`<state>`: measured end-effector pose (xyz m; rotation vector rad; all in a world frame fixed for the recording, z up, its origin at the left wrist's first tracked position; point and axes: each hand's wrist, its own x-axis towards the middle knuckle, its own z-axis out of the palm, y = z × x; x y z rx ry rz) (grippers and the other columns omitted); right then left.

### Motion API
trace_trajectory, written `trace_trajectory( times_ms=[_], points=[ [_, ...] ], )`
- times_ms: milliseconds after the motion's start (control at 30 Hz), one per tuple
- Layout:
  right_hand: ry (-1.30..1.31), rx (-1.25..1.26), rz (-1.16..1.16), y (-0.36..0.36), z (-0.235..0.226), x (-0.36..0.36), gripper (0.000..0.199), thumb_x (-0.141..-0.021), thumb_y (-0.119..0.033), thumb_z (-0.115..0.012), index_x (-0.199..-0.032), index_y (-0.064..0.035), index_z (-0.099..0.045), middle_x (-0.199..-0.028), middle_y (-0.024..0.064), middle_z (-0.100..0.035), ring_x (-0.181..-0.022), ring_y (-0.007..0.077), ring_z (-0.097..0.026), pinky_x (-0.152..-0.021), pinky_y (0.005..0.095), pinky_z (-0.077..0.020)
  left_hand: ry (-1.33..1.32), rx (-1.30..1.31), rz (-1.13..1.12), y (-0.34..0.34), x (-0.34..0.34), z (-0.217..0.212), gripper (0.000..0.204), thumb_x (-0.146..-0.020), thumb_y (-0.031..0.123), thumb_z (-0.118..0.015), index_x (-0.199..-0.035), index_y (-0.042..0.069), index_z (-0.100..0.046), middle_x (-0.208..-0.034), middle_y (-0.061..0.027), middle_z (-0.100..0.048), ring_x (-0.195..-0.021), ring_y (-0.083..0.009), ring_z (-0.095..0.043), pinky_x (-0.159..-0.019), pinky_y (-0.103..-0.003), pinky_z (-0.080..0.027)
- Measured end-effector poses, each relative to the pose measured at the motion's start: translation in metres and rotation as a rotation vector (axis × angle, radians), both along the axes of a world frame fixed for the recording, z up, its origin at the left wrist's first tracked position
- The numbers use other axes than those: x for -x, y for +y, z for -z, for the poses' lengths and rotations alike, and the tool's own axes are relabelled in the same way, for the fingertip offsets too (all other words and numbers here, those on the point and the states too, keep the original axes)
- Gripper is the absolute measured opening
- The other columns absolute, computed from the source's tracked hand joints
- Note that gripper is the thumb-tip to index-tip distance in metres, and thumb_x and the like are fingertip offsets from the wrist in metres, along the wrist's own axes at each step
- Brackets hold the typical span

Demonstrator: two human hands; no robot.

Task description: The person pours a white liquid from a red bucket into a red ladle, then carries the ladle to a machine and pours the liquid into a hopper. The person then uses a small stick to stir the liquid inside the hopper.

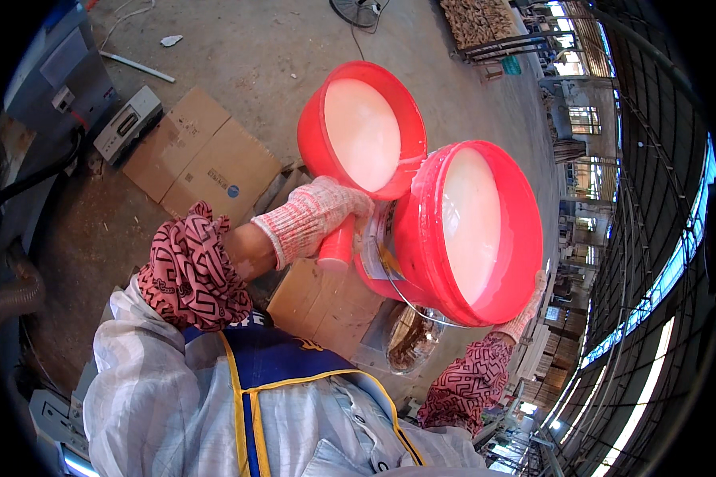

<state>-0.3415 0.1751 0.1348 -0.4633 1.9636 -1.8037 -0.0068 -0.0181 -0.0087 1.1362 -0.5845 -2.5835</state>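
My left hand (320,216), in a white and pink knit glove, is closed around the handle of a red dipper (309,131). White liquid (363,135) fills much of its bowl. Beside it on the right is a larger red bucket (418,238) with white liquid (471,226) inside and a thin wire handle (410,300). The rims of dipper and bucket meet in the picture, with white smears there. My gloved right hand (525,308) grips the bucket's far right side; most of its fingers are hidden behind the bucket.
Flattened cardboard (203,155) lies on the concrete floor at left, near a grey machine (64,71) and a beige box (127,123). Below the bucket is a clear plastic-wrapped brown item (412,340). A white rod (138,67) and stacked wood (476,22) lie farther off.
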Motion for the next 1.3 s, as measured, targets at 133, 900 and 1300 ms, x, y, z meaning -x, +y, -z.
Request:
trace_trajectory(
  times_ms=[133,900,1300],
  points=[
    [0.075,0.001,0.04,-0.002,0.003,-0.002,0.061,-0.095,-0.047,-0.055,-0.136,-0.0038,-0.049,-0.137,0.0121,-0.053,-0.12,0.0294,-0.053,-0.103,0.0424,-0.0423,0.04,0.144,0.086,-0.002,-0.005,0.003,0.027,-0.056,-0.001,-0.07,-0.082,0.0,-0.064,-0.081,-0.0143,-0.063,-0.069,-0.0265,-0.065,-0.055,-0.043,-0.054],
    [0.309,-0.123,-0.098,0.028,0.014,0.066,0.062,-0.097,-0.047,-0.048,-0.141,-0.0037,-0.043,-0.145,0.0119,-0.046,-0.131,0.0308,-0.044,-0.111,0.0437,-0.034,0.261,1.384,-0.003,0.0,0.009,0.075,0.021,-0.064,0.006,-0.074,-0.083,0.005,-0.064,-0.079,-0.0081,-0.067,-0.074,-0.0249,-0.068,-0.064,-0.033,-0.055],
    [0.055,-0.034,0.083,-0.018,-0.005,-0.031,0.065,-0.095,-0.049,-0.053,-0.139,-0.0019,-0.046,-0.14,0.0129,-0.05,-0.122,0.0307,-0.051,-0.105,0.043,-0.0405,0.108,0.056,-0.01,-0.001,-0.002,0.004,0.01,-0.078,0.007,-0.064,-0.084,-0.001,-0.062,-0.072,-0.0142,-0.062,-0.058,-0.0265,-0.063,-0.05,-0.038,-0.052]
  ],
)
